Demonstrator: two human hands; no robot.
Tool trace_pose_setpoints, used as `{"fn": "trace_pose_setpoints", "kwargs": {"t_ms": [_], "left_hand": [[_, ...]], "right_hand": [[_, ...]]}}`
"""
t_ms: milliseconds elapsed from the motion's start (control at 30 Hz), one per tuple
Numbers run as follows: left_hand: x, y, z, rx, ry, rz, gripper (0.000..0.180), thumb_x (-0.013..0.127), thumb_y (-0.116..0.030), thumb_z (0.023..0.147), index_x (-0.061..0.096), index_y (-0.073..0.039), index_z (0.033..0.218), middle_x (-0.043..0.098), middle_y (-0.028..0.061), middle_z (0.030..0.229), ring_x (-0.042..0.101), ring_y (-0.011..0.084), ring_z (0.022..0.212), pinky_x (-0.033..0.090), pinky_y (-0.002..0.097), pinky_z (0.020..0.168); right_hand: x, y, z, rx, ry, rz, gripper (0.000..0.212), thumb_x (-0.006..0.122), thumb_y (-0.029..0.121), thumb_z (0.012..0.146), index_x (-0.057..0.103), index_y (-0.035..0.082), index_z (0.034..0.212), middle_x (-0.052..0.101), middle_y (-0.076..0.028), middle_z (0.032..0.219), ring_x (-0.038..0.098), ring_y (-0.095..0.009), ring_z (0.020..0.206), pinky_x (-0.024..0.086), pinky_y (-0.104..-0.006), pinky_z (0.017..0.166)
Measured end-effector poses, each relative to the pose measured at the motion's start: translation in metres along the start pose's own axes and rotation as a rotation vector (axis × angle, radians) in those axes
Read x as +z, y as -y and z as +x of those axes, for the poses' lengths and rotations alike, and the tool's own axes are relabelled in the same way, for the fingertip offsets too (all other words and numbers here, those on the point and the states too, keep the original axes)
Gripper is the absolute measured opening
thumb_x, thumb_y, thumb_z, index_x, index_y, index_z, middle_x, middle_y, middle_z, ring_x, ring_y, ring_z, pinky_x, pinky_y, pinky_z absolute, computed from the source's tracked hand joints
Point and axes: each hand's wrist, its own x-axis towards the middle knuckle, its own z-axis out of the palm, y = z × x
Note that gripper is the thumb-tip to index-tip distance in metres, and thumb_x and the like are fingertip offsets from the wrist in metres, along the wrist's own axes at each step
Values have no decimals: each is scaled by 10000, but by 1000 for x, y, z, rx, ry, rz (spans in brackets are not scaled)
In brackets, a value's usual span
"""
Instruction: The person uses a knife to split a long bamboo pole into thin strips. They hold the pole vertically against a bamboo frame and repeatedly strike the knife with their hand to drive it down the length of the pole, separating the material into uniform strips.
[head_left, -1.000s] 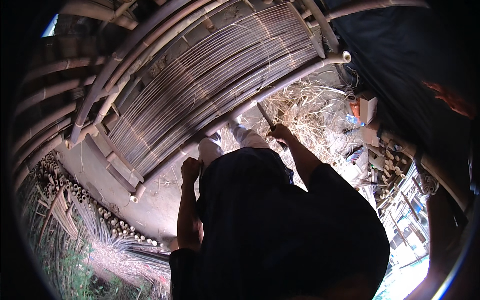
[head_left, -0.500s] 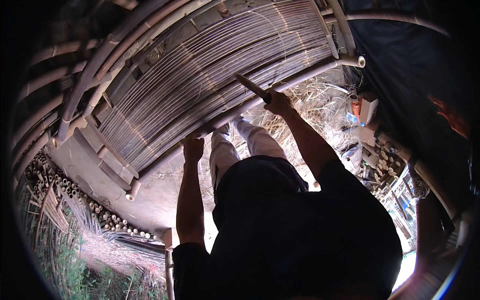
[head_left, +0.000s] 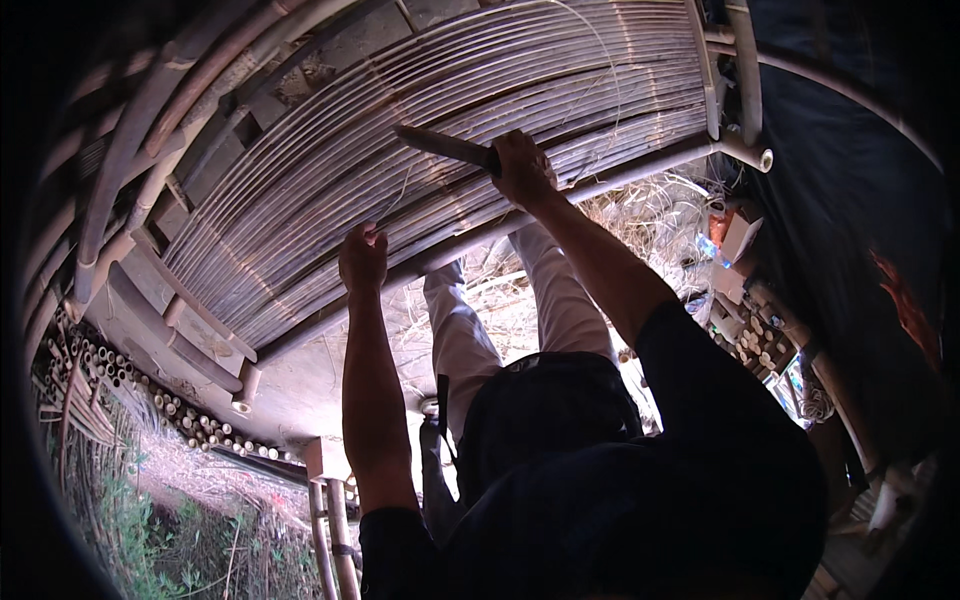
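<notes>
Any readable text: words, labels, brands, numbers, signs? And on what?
None readable.
Tan cardboard box at right: too small to tell.
Blue-and-white plastic item beside it: too small, blurred.
Long grey-bladed knife in right hand: no lettering visible.

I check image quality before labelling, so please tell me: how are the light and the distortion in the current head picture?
Head view: slats look bowed, picture corners are black; same head view: shirt almost black, ground between the legs overbright, knife outline clear.
</notes>
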Motion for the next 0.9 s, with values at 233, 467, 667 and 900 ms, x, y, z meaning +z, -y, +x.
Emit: {"fn": "trace_pose_setpoints", "kwargs": {"t_ms": [233, 467, 667, 900], "left_hand": [[49, -25, 37, -62, -66, 84, 394, 774, -310, 802, 652, -157, 1144, 681, 62, 1039, 652, 248, 982, 517, 398, 837], [89, -29, 60, -32, -184, 141, 321, 755, -364, 823, 620, -106, 959, 653, 74, 974, 638, 280, 918, 509, 437, 748], [87, -25, 70, -51, -229, 118, 306, 764, -319, 822, 622, -96, 975, 651, 89, 966, 640, 276, 904, 505, 421, 774], [77, -44, 77, -64, -120, 210, 184, 681, -294, 874, 659, -121, 934, 675, 98, 923, 646, 309, 870, 502, 469, 730]], "right_hand": [[22, -33, 57, -119, 0, -6, 658, 819, 136, 659, 518, 106, 1243, 570, -123, 1073, 582, -314, 1019, 497, -460, 828], [13, -73, 63, -78, -122, 109, 803, 813, 432, 734, 426, 130, 1370, 464, -175, 1305, 430, -355, 1267, 327, -519, 1057], [-9, -168, 73, 826, -611, 75, 1095, 844, 603, 602, 319, 39, 1379, 426, -192, 1319, 424, -377, 1204, 321, -539, 1035], [-3, -213, 72, 728, -223, 251, 705, 780, 563, 713, 599, 61, 1174, 543, -159, 1213, 529, -323, 1158, 423, -464, 979]]}}
